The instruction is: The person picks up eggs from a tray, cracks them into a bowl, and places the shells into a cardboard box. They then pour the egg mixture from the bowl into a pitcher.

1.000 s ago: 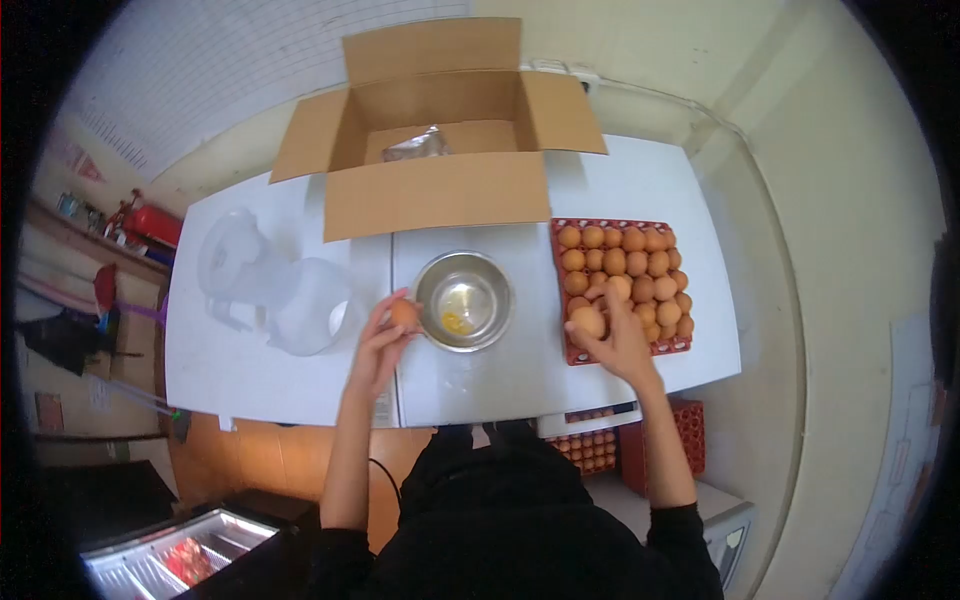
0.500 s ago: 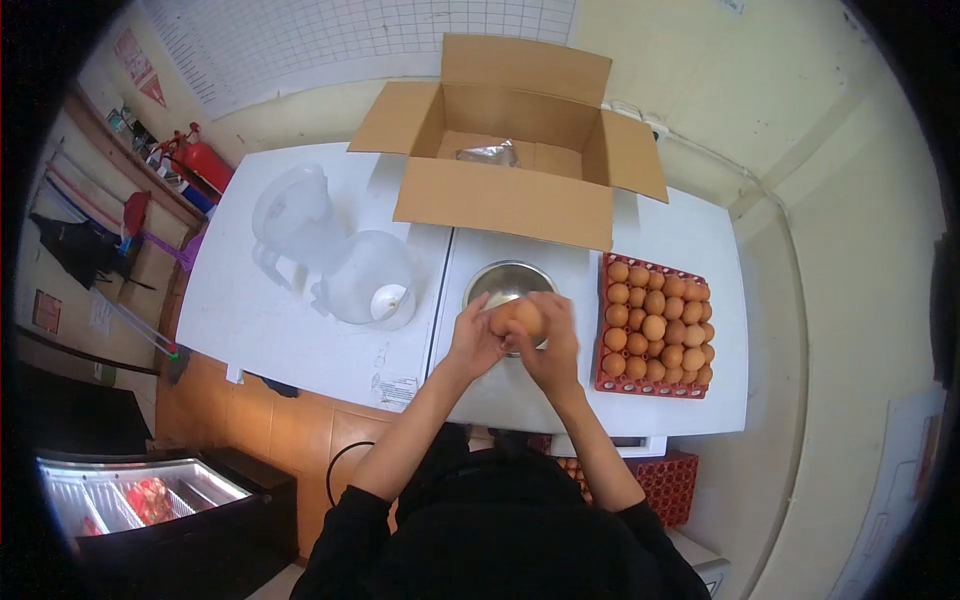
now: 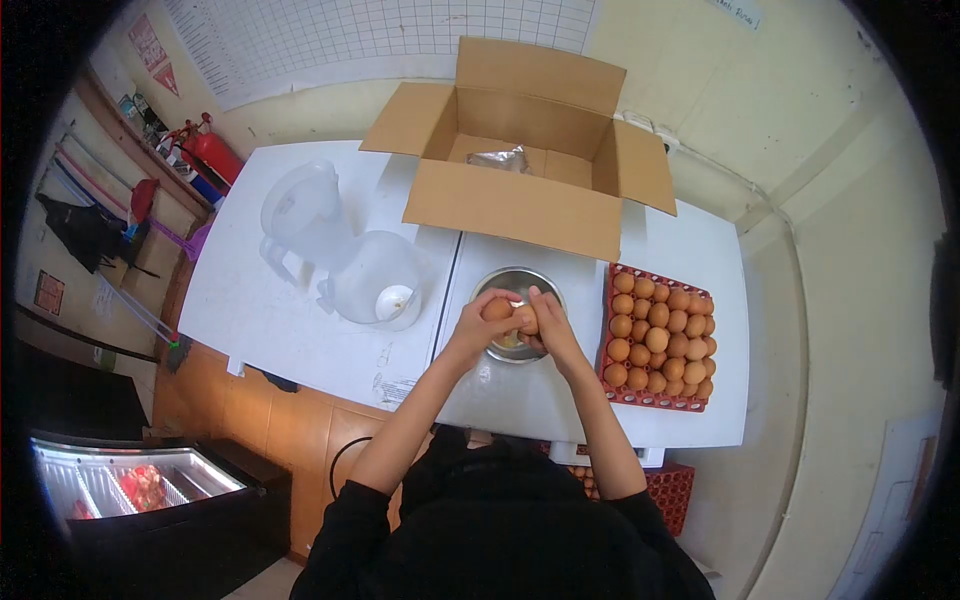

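While we lean over it, the white table [image 3: 290, 330] takes up most of our view. At its far edge stands an open cardboard box [image 3: 510, 205] with its flaps spread and a crumpled foil bag [image 3: 497, 158] inside. Left of the box stand two clear plastic pitchers: the far pitcher [image 3: 298, 205] sits close behind the near pitcher [image 3: 375, 280], and we cannot tell whether they touch. On the right side of the table lies a red egg tray [image 3: 607, 330], its cups filled with brown eggs. Between the near pitcher and the tray, just in front of the box, sits a steel bowl [image 3: 515, 282], with a bit of yellow showing inside it. Our hands meet above the bowl's near half. Our left hand [image 3: 472, 335] is curled around the first egg [image 3: 497, 309], and our right hand [image 3: 553, 335] is wrapped around the second egg [image 3: 527, 319]. The two eggs press together over the bowl.
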Demonstrator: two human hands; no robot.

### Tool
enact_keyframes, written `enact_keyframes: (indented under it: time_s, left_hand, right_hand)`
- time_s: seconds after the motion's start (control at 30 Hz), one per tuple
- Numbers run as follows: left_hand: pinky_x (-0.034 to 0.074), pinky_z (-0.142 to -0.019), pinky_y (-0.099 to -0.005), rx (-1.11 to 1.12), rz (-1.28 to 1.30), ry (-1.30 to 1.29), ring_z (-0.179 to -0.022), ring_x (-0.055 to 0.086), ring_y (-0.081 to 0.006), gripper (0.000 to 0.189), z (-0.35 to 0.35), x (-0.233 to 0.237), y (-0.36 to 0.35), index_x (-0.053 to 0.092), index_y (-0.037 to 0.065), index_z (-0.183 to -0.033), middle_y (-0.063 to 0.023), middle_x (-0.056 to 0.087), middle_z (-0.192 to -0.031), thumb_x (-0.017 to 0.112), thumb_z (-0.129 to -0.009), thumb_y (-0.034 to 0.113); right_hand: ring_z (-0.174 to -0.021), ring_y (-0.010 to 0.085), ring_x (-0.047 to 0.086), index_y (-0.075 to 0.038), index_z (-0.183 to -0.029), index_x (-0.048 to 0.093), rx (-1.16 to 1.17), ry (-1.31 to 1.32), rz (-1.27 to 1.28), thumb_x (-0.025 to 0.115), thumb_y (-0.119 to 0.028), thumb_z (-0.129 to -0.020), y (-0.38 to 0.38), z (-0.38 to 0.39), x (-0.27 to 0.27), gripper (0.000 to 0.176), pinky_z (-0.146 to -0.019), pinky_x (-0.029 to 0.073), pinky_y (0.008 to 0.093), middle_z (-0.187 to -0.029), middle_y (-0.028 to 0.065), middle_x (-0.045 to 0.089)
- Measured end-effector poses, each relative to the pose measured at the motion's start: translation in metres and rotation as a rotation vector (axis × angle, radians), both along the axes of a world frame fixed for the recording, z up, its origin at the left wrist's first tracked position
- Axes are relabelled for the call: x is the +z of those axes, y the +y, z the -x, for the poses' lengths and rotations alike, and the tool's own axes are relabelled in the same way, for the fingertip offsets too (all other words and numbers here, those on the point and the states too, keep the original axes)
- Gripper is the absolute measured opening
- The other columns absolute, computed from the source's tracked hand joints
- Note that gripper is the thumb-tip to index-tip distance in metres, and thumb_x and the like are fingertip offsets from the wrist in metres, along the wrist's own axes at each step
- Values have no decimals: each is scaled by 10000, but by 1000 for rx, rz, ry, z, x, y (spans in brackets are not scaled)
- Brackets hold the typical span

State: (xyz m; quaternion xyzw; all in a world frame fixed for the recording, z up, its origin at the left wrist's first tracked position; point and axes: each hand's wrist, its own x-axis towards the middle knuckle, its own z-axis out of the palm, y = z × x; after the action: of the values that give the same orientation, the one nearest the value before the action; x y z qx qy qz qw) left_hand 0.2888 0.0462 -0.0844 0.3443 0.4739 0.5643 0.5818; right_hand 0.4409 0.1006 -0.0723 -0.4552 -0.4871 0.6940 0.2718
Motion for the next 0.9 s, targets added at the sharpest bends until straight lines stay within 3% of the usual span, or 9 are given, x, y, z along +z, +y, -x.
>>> enact_keyframes:
  time_s: [0.1, 0.3, 0.4, 0.6, 0.7, 0.8, 0.9]
  left_hand:
    - [547, -710, -239, 32, 36, -43, -821, 643, -120, 282, 0, -1, 6, 643, 34, -1039, -65, 647, -991, 790, -813, 115]
    - [565, -698, -238, -11, 105, -44, -832, 664, -133, 305, 9, 2, 9, 648, 27, -1041, -80, 659, -980, 809, -802, 124]
    - [558, -742, -246, -75, 99, 38, -866, 656, -130, 310, 10, 11, 10, 655, 27, -1022, -71, 665, -990, 821, -771, 102]
    - [530, -805, -279, -15, -6, 339, -884, 644, -130, 307, 6, -10, 20, 684, 44, -934, -47, 688, -936, 837, -675, 101]
    - [525, -805, -286, 19, -21, 425, -873, 643, -129, 313, 6, -21, 24, 686, 52, -907, -46, 694, -902, 846, -650, 128]
    - [522, -805, -283, 31, -37, 491, -864, 641, -129, 314, 7, -19, 22, 682, 48, -902, -45, 697, -897, 843, -644, 128]
    - [518, -807, -279, 24, -68, 538, -858, 640, -131, 314, 10, -4, 19, 677, 45, -916, -45, 698, -903, 829, -650, 116]
  right_hand:
    - [-451, 54, 435, -99, -966, 476, 123, 131, -6, 511, -445, -1008, 3, -8, 6, 350, -407, 287, 199, -636, -6, 539]
    - [-663, 61, 606, 4, -1101, 628, 297, -165, -480, 714, -233, -908, 21, -30, 5, 318, -586, 487, 199, -771, 19, 663]
    - [-762, 122, 676, -6, -1048, 723, 258, -166, -444, 794, -335, -817, 25, -34, 6, 409, -725, 540, 271, -865, 88, 727]
    - [-739, 133, 685, 8, -1040, 728, 159, -360, -601, 808, -267, -748, 21, -28, 0, 409, -708, 546, 277, -845, 126, 739]
    - [-716, 141, 685, 12, -1048, 727, 110, -327, -591, 791, -230, -729, 18, -25, -6, 405, -688, 551, 285, -832, 139, 739]
    - [-675, 57, 613, 15, -1047, 731, 76, -337, -644, 777, -173, -748, 15, -23, -5, 356, -645, 519, 242, -793, 78, 731]
    - [-714, 117, 657, -16, -1107, 717, 100, -360, -627, 759, -153, -733, 15, -26, 1, 400, -691, 532, 260, -848, 108, 728]
